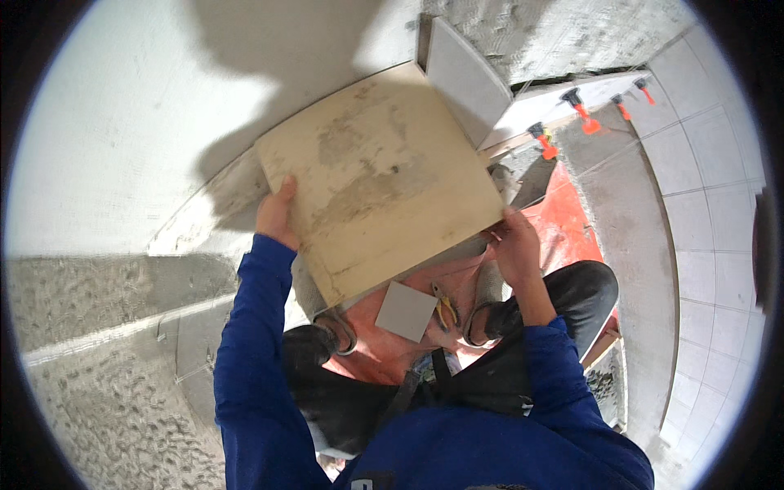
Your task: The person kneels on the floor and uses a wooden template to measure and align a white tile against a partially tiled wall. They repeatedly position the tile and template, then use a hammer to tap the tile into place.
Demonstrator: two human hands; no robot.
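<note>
Large square beige ceramic tile (377,181), underside up and smeared with grey mortar, held tilted at chest height above the knees. Left hand (276,214) gripping its left edge, right hand (514,243) clasping the lower right corner. Below: small grey square tile piece (406,311) beside yellow-handled pliers (446,309) on an orange mat (563,224). Orange tile-levelling clips (585,114) along laid white tiles (702,204).

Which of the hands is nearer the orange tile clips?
Right. The right hand grips the big tile edge below the orange clips; the left hand holds the far edge.
</note>
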